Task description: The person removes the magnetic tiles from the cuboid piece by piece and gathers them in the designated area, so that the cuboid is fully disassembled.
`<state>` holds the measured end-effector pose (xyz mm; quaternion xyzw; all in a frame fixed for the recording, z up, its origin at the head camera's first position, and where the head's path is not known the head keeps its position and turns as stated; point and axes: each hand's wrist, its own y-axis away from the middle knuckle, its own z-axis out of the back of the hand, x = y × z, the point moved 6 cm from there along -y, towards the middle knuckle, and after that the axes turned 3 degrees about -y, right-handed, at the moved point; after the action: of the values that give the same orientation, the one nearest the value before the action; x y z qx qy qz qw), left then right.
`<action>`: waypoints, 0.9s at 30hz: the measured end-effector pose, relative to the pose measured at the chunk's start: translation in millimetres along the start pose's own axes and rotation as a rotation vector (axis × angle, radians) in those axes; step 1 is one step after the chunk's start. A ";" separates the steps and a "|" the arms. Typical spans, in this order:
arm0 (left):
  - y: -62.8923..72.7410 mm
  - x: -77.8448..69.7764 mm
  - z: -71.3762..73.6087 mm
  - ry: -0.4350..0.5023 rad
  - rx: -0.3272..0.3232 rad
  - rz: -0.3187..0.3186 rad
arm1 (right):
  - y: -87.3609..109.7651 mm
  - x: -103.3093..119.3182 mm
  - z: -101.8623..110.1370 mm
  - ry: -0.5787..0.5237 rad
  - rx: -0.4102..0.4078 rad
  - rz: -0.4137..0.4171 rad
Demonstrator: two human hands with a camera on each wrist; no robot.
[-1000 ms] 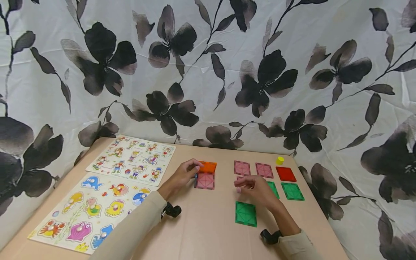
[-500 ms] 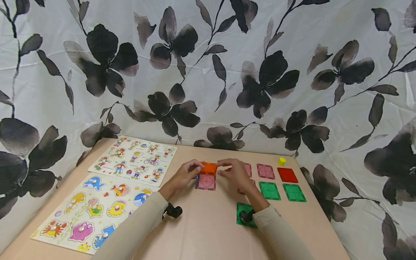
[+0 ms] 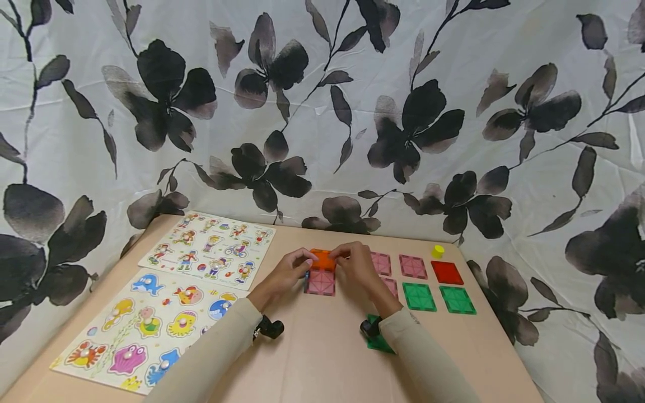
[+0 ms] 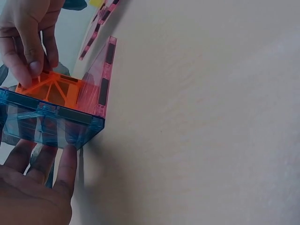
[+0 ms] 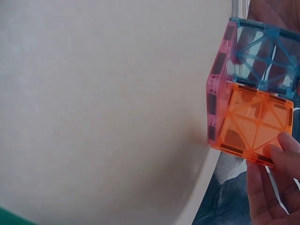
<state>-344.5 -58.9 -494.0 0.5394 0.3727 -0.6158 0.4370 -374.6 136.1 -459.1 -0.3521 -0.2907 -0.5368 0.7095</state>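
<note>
A pink magnetic tile [image 3: 320, 283] lies flat on the table between the two hands. At its far edge stands an orange magnetic tile [image 3: 322, 259], its right edge pinched between thumb and fingers of my right hand [image 3: 359, 271]. Along the pink tile's left edge stands a blue magnetic tile [image 5: 267, 61], meeting the orange one at the corner. My left hand [image 3: 284, 275] holds this blue tile, its fingers against the outer face in the left wrist view. The left thumb is mostly hidden in the wrist views.
Right of the hands lie pink tiles [image 3: 413, 266], green tiles [image 3: 419, 296] and a red tile [image 3: 447, 272]. A yellow cylinder [image 3: 438, 251] stands behind them. Another green tile [image 3: 380, 342] lies partly under the right wrist. Two picture puzzle boards [image 3: 209, 244] cover the table's left side.
My right hand has moved left and away from the tiles on the right, and has taken hold of the orange tile's right edge. The left hand has stayed at the blue tile.
</note>
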 end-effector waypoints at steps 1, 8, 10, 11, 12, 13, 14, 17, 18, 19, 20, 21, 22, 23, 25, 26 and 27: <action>0.1 -0.1 -0.2 -0.002 0.002 -0.002 | -1.0 -1.5 0.6 -0.006 -0.007 -0.009; 1.4 -1.2 -0.5 -0.032 0.008 -0.009 | -3.1 -8.9 4.9 -0.035 -0.052 -0.038; 1.3 -1.4 -0.6 -0.031 0.009 -0.005 | -2.7 -9.8 6.2 -0.040 -0.069 -0.052; 1.0 -1.2 -0.5 -0.031 0.008 -0.003 | -2.1 -10.0 7.3 -0.044 -0.080 -0.059; 0.8 -1.4 -0.4 -0.031 0.007 -0.002 | -1.5 -10.4 8.5 -0.050 -0.093 -0.069; 0.8 -1.5 -0.2 -0.035 0.004 -0.004 | -0.7 -10.8 10.0 -0.058 -0.105 -0.078; 0.5 -1.5 -0.1 -0.036 0.003 -0.005 | 0.1 -11.5 11.5 -0.065 -0.115 -0.092; -0.1 -1.2 0.0 -0.033 0.003 -0.004 | 3.1 -13.1 17.3 -0.080 -0.132 -0.120; 0.0 -1.6 0.0 -0.037 0.003 -0.012 | 4.2 -13.4 19.6 -0.081 -0.133 -0.127; 0.1 -1.7 0.0 -0.037 0.003 -0.011 | 5.4 -13.3 22.1 -0.084 -0.133 -0.128; 0.1 -1.8 -0.1 -0.031 0.005 -0.010 | 6.7 -13.2 24.9 -0.081 -0.130 -0.130; 0.4 -2.1 0.0 -0.031 0.004 -0.011 | 8.0 -12.6 27.9 -0.080 -0.127 -0.123; 0.7 -2.2 -0.4 -0.030 0.004 -0.011 | 9.9 -12.9 31.1 -0.084 -0.123 -0.120; 1.0 -2.5 -0.7 -0.032 0.003 -0.013 | 11.7 -13.3 34.1 -0.089 -0.116 -0.116; 1.2 -2.2 -1.3 -0.023 0.005 -0.008 | 15.6 -14.3 40.3 -0.112 -0.096 -0.106; 1.1 -1.9 -1.4 -0.019 0.005 -0.008 | 17.9 -15.4 43.2 -0.120 -0.084 -0.108; 1.0 -1.5 -1.6 -0.020 0.004 -0.007 | 20.7 -16.5 46.2 -0.133 -0.071 -0.110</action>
<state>-342.9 -57.6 -492.7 0.5329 0.3688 -0.6234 0.4374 -360.4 186.5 -449.1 -0.3956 -0.3367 -0.5604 0.6450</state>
